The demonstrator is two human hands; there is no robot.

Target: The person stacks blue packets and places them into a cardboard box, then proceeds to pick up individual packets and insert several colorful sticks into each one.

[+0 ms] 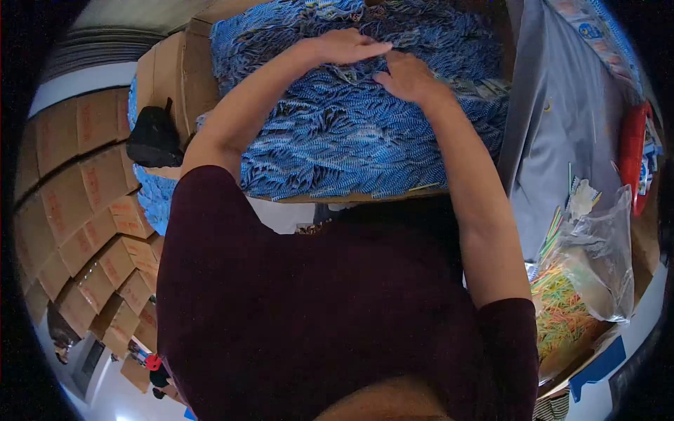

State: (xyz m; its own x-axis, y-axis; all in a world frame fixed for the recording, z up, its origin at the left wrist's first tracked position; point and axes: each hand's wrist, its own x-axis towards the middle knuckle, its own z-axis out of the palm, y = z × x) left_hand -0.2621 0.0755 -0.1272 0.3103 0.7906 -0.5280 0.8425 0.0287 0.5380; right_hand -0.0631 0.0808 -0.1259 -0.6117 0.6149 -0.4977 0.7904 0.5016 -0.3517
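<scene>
Many thin blue patterned packets (330, 147) lie packed in overlapping rows in an open cardboard box. Both of my hands rest on them towards the far side. My left hand (347, 48) is palm down with its fingers stretched to the right, and nothing shows in it. Close beside it, my right hand (408, 76) lies on the packets with its thumb apart from the fingers; no held object shows. The tips of its fingers are partly hidden near my left hand.
Stacked cardboard cartons (70, 182) fill the left. A black bag (154, 137) sits by a carton. At right are grey cloth (562, 105), a red tray (634, 158), a clear plastic bag (604, 259) and coloured sticks (562, 309). Another person (160, 375) is far off, lower left.
</scene>
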